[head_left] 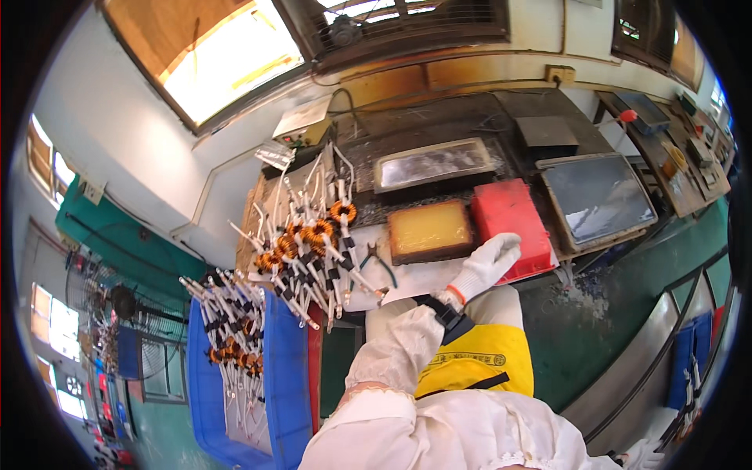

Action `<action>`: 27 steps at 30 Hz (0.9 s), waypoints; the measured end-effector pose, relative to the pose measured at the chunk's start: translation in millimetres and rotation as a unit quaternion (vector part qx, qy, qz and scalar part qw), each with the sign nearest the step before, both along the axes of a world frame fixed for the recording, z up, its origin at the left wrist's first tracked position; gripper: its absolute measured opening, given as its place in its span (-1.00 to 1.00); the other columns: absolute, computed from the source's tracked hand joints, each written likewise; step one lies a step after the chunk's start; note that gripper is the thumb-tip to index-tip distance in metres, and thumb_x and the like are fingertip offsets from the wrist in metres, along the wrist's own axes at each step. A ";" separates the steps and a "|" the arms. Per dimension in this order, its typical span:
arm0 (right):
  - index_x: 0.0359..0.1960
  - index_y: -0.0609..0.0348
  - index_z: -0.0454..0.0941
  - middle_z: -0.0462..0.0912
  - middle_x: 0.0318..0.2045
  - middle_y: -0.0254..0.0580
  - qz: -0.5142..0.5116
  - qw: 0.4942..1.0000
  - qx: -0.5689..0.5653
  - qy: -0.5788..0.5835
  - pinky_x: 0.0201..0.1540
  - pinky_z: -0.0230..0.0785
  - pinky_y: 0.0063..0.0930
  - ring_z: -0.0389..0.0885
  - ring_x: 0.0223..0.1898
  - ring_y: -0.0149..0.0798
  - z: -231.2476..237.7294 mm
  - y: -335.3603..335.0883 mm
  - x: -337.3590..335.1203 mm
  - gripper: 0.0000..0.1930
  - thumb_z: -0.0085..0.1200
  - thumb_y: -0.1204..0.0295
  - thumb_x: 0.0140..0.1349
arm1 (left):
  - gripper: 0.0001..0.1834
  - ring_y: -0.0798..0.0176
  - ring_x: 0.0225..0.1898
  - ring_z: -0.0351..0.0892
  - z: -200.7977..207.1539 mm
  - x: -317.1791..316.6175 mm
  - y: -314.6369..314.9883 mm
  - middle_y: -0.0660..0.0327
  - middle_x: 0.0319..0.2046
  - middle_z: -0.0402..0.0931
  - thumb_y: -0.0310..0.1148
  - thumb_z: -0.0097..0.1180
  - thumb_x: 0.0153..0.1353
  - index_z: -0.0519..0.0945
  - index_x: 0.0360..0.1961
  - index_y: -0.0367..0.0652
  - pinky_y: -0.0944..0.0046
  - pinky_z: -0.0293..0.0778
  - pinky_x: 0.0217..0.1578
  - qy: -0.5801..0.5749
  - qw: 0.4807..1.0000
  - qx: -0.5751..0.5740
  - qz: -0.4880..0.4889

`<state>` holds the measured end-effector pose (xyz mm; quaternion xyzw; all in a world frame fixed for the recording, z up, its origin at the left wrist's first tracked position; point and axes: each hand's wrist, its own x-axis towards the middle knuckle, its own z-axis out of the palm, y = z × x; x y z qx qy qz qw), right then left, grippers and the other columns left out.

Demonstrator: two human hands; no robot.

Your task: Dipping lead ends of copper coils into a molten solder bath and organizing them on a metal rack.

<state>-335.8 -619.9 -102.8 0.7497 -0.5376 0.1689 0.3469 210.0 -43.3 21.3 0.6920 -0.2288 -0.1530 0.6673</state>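
Observation:
My left hand [487, 266], in a white knit glove with an orange cuff edge, is over the near side of a red plastic bin [513, 211]. Its fingers look loosely stretched out, and I see nothing in them. A black band circles that wrist. My right hand [642, 454], also gloved in white, shows only partly at the lower right edge; its fingers are too unclear to read. Left of the red bin stands a block-shaped pan of yellow material [431, 229]. Pliers with dark green handles [379, 265] lie beside it.
Copper-wound ring coils with white leads [313, 235] are heaped on the bench's left. More fill a blue crate [286, 384] below. Behind the yellow pan is a rectangular tray with a silvery surface [435, 166]; a larger grey-topped tray [599, 200] stands at right.

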 end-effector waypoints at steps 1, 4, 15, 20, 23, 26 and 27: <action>-0.16 0.08 0.60 0.64 -0.17 -0.01 0.007 1.000 0.003 0.010 -0.01 0.41 -0.08 0.59 -0.11 0.01 5.7 37.4 11.5 -0.58 0.10 0.13 -0.02 | -0.66 0.37 -0.04 0.49 3.3 -4.8 21.8 0.19 -0.10 0.54 -0.33 0.06 0.33 0.44 0.07 -0.23 0.35 0.43 0.01 -0.001 1.000 0.004 0.017; -0.14 0.18 0.58 0.60 -0.15 0.06 0.056 0.988 0.145 -0.019 0.03 0.38 -0.17 0.56 -0.07 -0.01 18.3 135.7 -2.3 -0.65 0.05 0.24 0.10 | -0.66 0.41 -0.13 0.52 13.5 -16.3 72.5 0.19 -0.15 0.57 -0.30 0.06 0.33 0.46 0.06 -0.21 0.39 0.45 -0.07 -0.110 0.987 0.084 0.077; 0.18 0.25 0.35 0.43 0.13 0.04 0.547 0.700 0.426 -0.171 0.24 0.21 -0.28 0.38 0.18 0.01 46.1 268.2 340.8 -0.56 -0.02 0.55 0.22 | -0.70 0.41 -0.28 0.53 -4.9 -64.1 219.2 0.21 -0.26 0.54 -0.35 0.01 0.35 0.44 0.03 -0.27 0.43 0.45 -0.25 0.077 0.958 0.032 0.276; 0.16 0.23 0.39 0.44 0.13 0.01 0.709 0.593 0.353 -0.148 0.25 0.21 -0.28 0.39 0.19 -0.01 118.9 370.3 444.8 -0.55 0.04 0.59 0.19 | -0.68 0.36 -0.24 0.55 -31.2 -104.6 232.4 0.18 -0.21 0.54 -0.35 0.01 0.35 0.42 0.05 -0.32 0.40 0.46 -0.16 0.054 0.936 -0.047 0.344; 0.15 0.19 0.41 0.43 0.16 0.00 0.736 0.592 0.311 -0.104 0.25 0.19 -0.23 0.37 0.20 0.00 136.6 419.9 466.9 -0.52 0.10 0.56 0.13 | -0.66 0.34 -0.19 0.56 -20.0 -125.9 240.0 0.16 -0.19 0.55 -0.37 0.02 0.34 0.43 0.06 -0.32 0.38 0.47 -0.09 0.085 0.924 -0.036 0.372; 0.11 0.19 0.44 0.45 0.15 0.01 0.755 0.567 0.320 -0.077 0.29 0.14 -0.16 0.36 0.20 0.04 124.4 442.1 486.3 -0.52 0.11 0.52 0.08 | -0.66 0.33 -0.17 0.57 -20.3 -144.1 254.9 0.15 -0.18 0.55 -0.36 0.02 0.33 0.44 0.06 -0.31 0.36 0.47 -0.08 0.087 0.913 -0.037 0.397; 0.10 0.20 0.44 0.45 0.14 0.01 0.759 0.560 0.328 -0.063 0.31 0.12 -0.14 0.35 0.20 0.06 112.4 440.4 492.9 -0.52 0.11 0.51 0.06 | -0.67 0.33 -0.17 0.57 -18.8 -148.0 260.0 0.15 -0.18 0.55 -0.36 0.03 0.32 0.45 0.05 -0.30 0.36 0.47 -0.07 0.087 0.905 -0.034 0.415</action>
